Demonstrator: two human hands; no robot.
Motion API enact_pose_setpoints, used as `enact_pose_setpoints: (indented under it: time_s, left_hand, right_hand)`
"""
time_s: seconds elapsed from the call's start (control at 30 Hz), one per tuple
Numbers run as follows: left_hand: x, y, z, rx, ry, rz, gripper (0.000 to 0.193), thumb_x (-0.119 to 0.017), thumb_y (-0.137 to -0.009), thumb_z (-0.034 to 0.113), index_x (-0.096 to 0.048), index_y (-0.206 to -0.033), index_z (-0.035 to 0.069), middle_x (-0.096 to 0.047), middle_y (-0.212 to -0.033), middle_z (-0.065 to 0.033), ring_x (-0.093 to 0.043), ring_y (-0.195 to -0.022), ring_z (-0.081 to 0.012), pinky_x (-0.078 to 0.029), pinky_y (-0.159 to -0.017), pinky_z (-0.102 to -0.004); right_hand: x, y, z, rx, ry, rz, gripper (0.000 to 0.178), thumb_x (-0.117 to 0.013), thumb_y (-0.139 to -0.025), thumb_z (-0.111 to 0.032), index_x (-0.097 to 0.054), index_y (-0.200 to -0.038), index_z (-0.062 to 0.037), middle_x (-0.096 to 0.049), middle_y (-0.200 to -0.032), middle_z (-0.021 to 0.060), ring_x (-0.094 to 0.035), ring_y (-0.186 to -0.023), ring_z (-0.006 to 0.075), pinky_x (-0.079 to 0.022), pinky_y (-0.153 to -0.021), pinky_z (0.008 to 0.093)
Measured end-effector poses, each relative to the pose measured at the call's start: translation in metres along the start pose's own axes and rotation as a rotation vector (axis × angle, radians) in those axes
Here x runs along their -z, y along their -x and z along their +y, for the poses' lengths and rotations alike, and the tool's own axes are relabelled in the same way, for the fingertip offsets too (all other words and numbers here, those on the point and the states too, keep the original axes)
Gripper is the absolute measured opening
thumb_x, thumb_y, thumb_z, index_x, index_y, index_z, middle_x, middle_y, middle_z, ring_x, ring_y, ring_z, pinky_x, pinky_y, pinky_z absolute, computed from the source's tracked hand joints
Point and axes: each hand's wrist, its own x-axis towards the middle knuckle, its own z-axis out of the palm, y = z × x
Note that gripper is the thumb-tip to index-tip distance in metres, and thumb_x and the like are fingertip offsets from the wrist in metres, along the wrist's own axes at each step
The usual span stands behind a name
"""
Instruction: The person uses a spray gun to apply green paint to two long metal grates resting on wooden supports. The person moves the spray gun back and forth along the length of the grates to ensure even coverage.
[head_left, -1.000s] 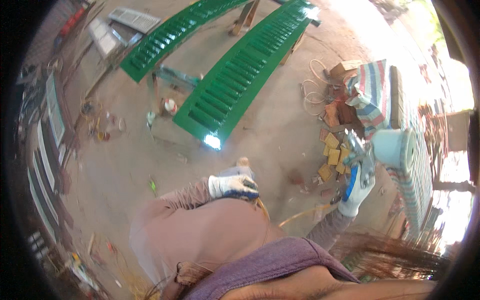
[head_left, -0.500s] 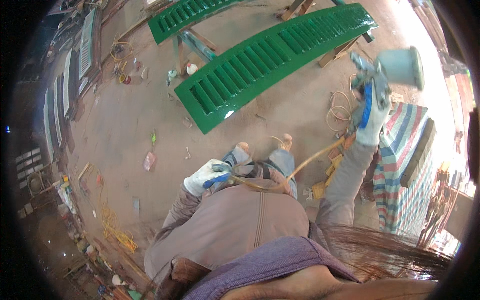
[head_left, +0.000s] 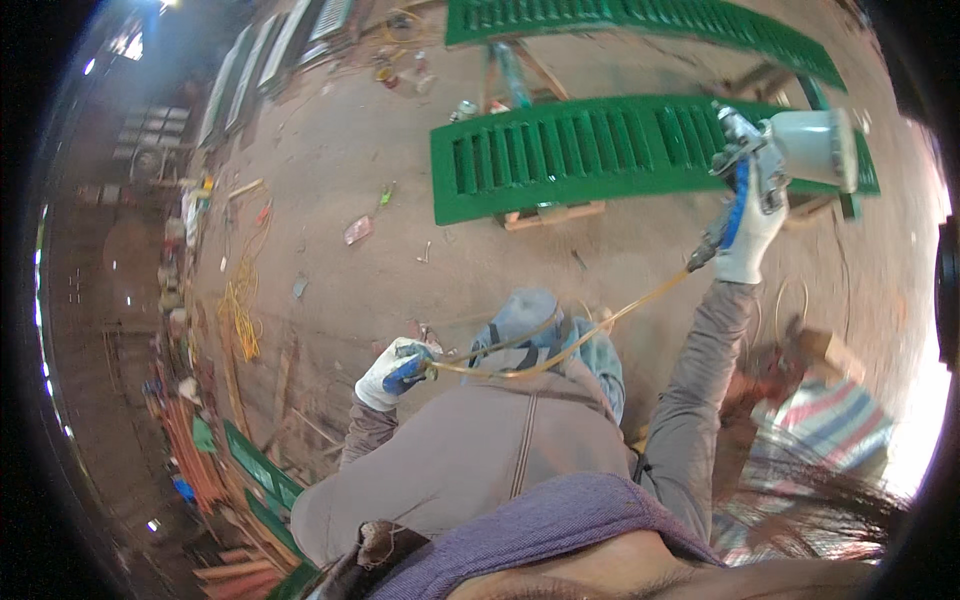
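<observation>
My right hand [head_left: 752,225], in a white and blue glove, is closed round the handle of a metal spray gun [head_left: 745,150]. A pale grey paint cup [head_left: 812,148] sticks out from the gun to the right. From the gun's handle a yellowish air hose [head_left: 590,335] sags across my front to my left hand [head_left: 398,372], also gloved, which is closed on it. Beyond the gun lies a green louvred shutter panel [head_left: 545,190], glossy and raised on wooden supports. The gun overlaps its right part in view; whether spray comes out cannot be seen.
A second green louvred panel [head_left: 650,14] lies farther back. Yellow cord [head_left: 240,310] is heaped on the floor at left. A striped sheet [head_left: 830,430] covers something at right. Green panels [head_left: 262,465] and planks are at lower left; pale panels [head_left: 285,45] lie far left.
My view has turned left, so the green panels and floor items appear farther right and the striped sheet lower. Both hands keep hold of the spray gun and hose.
</observation>
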Motion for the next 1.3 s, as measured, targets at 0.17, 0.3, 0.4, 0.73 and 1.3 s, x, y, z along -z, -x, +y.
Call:
enact_pose_setpoints:
  time_s: [0.17, 0.3, 0.4, 0.73, 1.3]
  left_hand:
    - [-0.007, 0.023, -0.009, -0.14, -0.024, 0.216, 0.035, -0.065, -0.089, 0.034, -0.056, -0.098, 0.001, -0.063, -0.082, -0.0118, -0.055, -0.068, -0.017, -0.044, -0.06, -0.029]
    - [0.01, 0.063, -0.043, -0.378, 0.305, 0.21, 0.033, -0.063, -0.091, 0.03, -0.056, -0.097, -0.002, -0.063, -0.084, -0.0125, -0.059, -0.072, -0.0173, -0.048, -0.066, -0.0303]
    - [0.025, 0.056, -0.04, -0.431, 0.011, 0.329, 0.036, -0.061, -0.093, 0.033, -0.054, -0.096, -0.002, -0.063, -0.082, -0.0135, -0.059, -0.07, -0.0192, -0.049, -0.067, -0.0321]
    - [0.056, 0.017, -0.024, -0.389, 0.529, 0.421, 0.028, -0.058, -0.096, 0.02, -0.052, -0.114, -0.001, -0.062, -0.088, -0.0144, -0.062, -0.075, -0.023, -0.052, -0.069, -0.0351]
    - [0.111, -0.017, -0.028, -0.279, 0.096, 0.454, 0.028, -0.066, -0.085, -0.001, -0.06, -0.113, -0.002, -0.062, -0.105, -0.0167, -0.065, -0.088, -0.0266, -0.054, -0.074, -0.0348]
  right_hand:
    - [-0.101, -0.012, 0.064, -0.083, -0.153, -0.208, 0.031, -0.062, -0.094, -0.006, -0.06, -0.125, -0.0028, -0.068, -0.103, 0.0042, -0.066, -0.078, 0.0111, -0.053, -0.066, 0.0249]
    - [-0.205, 0.007, 0.129, -0.208, -0.295, -0.25, 0.028, -0.063, -0.092, -0.006, -0.063, -0.119, -0.0004, -0.068, -0.098, 0.0035, -0.063, -0.077, 0.0097, -0.05, -0.067, 0.0242]
    - [-0.275, 0.003, 0.182, -0.241, -0.245, -0.23, 0.027, -0.064, -0.092, -0.008, -0.064, -0.117, -0.0008, -0.066, -0.101, 0.0014, -0.06, -0.082, 0.0083, -0.048, -0.071, 0.0247]
    - [-0.427, -0.005, 0.292, -0.148, -0.09, -0.016, 0.025, -0.066, -0.09, -0.014, -0.062, -0.113, -0.0075, -0.062, -0.084, -0.0004, -0.056, -0.061, 0.0101, -0.046, -0.051, 0.0277]
    - [-0.358, -0.016, 0.314, 0.132, 0.185, 0.0, 0.031, -0.064, -0.092, -0.01, -0.061, -0.121, -0.0021, -0.067, -0.095, 0.0027, -0.061, -0.073, 0.0088, -0.05, -0.064, 0.0233]
